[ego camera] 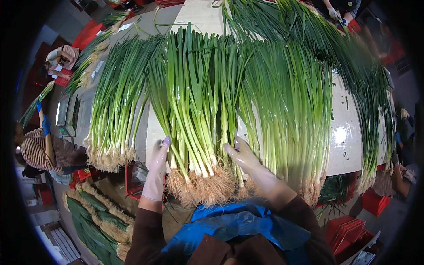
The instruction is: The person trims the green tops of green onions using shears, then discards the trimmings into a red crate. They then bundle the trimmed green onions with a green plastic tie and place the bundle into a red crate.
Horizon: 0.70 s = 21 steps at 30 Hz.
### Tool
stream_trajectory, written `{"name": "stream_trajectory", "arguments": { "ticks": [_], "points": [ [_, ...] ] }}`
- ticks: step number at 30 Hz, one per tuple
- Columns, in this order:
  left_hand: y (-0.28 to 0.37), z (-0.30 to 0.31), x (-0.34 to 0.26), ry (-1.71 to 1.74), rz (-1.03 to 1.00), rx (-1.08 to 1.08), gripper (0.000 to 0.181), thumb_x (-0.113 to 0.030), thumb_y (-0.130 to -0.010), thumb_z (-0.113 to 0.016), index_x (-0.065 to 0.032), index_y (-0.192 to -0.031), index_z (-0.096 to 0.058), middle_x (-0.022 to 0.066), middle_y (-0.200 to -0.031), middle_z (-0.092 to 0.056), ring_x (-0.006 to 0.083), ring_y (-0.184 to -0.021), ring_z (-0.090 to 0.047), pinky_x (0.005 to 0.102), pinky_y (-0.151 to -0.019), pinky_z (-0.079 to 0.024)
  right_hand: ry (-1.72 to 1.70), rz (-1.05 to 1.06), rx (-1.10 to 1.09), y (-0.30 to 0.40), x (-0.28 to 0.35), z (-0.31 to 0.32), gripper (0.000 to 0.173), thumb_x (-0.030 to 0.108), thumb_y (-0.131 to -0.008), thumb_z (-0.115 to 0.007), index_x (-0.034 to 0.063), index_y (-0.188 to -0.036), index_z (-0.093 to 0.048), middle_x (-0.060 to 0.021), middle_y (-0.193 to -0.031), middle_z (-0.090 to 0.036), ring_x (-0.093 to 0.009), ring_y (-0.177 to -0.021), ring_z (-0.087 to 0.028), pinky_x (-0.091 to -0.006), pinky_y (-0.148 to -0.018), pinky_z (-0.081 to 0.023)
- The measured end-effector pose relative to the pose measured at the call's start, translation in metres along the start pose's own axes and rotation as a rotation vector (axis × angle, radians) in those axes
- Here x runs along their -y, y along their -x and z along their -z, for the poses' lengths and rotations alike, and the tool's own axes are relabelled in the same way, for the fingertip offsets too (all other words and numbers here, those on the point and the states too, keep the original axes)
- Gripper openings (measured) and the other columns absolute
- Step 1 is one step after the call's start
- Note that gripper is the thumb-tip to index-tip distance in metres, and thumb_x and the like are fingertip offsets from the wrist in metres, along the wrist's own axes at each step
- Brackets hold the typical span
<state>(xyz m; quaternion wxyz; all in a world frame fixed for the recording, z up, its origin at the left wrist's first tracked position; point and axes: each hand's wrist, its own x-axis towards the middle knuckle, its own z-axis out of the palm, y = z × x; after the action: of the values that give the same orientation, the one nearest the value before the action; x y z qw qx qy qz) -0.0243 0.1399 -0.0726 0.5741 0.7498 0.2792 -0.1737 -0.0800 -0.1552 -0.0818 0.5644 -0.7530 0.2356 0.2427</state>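
Note:
A loose bunch of long green allium stalks, like green garlic (202,109), lies before me, its tan roots (212,184) overhanging the table's near edge. My left hand (159,164), in a thin pale glove, is at the bunch's left side, just above the roots. On the opposite side is my right hand (245,159), gloved alike, with its thumb toward the stalks and fingers spread. Neither hand is closed around stalks; some left fingertips are hidden. A wider pile of stalks (291,109) lies to the right, and another batch (116,99) to the left.
The pale tabletop (346,132) shows at right, with leaf scraps. More stalks (361,82) curve along the far right. Rooted bundles (99,215) lie low at left. Red crates (347,232) stand at lower right. Co-workers (49,145) are at left and right. A scale (66,114) stands at left.

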Motion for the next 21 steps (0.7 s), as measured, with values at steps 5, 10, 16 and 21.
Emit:
{"name": "stream_trajectory", "arguments": {
  "ticks": [5, 10, 16, 21],
  "points": [
    [-0.013, -0.007, 0.011, 0.171, -0.156, 0.415, 0.102, -0.053, -0.08, -0.072, 0.0138, -0.142, -0.025, 0.0295, -0.139, -0.042, 0.034, -0.133, -0.04, 0.0375, -0.112, -0.03, 0.132, -0.034, 0.148, -0.004, 0.031, -0.018, 0.102, 0.057, -0.085, -0.062, -0.0035, -0.15, -0.01, -0.0335, -0.15, -0.022, -0.044, -0.141, -0.022, -0.0469, -0.116, -0.023],
    [-0.039, 0.005, 0.041, 0.241, 0.016, 0.414, 0.11, -0.063, -0.072, -0.073, 0.0104, -0.143, -0.03, 0.0259, -0.145, -0.038, 0.0335, -0.138, -0.03, 0.04, -0.116, -0.018, -0.275, -0.105, 0.277, 0.006, 0.057, -0.045, 0.111, 0.062, -0.079, -0.067, -0.0015, -0.15, -0.011, -0.0318, -0.148, -0.026, -0.04, -0.142, -0.021, -0.0438, -0.117, -0.02],
    [-0.024, 0.017, 0.01, 0.366, 0.077, 0.624, 0.088, -0.059, -0.079, -0.069, 0.0015, -0.138, -0.044, 0.0191, -0.131, -0.054, 0.0274, -0.12, -0.052, 0.0366, -0.104, -0.039, -0.563, 0.216, 0.463, -0.003, 0.06, -0.057, 0.098, 0.053, -0.085, -0.064, -0.0048, -0.148, -0.018, -0.0247, -0.15, -0.028, -0.035, -0.142, -0.021, -0.0426, -0.117, -0.014],
    [0.008, -0.001, -0.01, 0.762, 0.313, 0.67, 0.076, -0.051, -0.083, -0.07, -0.0015, -0.136, -0.048, 0.0149, -0.12, -0.063, 0.0285, -0.102, -0.065, 0.0377, -0.09, -0.053, -0.866, 0.02, 0.589, -0.029, 0.033, -0.069, 0.09, 0.046, -0.078, -0.077, 0.0012, -0.144, -0.035, -0.0173, -0.14, -0.048, -0.027, -0.132, -0.042, -0.0349, -0.112, -0.032]
  ]
}}
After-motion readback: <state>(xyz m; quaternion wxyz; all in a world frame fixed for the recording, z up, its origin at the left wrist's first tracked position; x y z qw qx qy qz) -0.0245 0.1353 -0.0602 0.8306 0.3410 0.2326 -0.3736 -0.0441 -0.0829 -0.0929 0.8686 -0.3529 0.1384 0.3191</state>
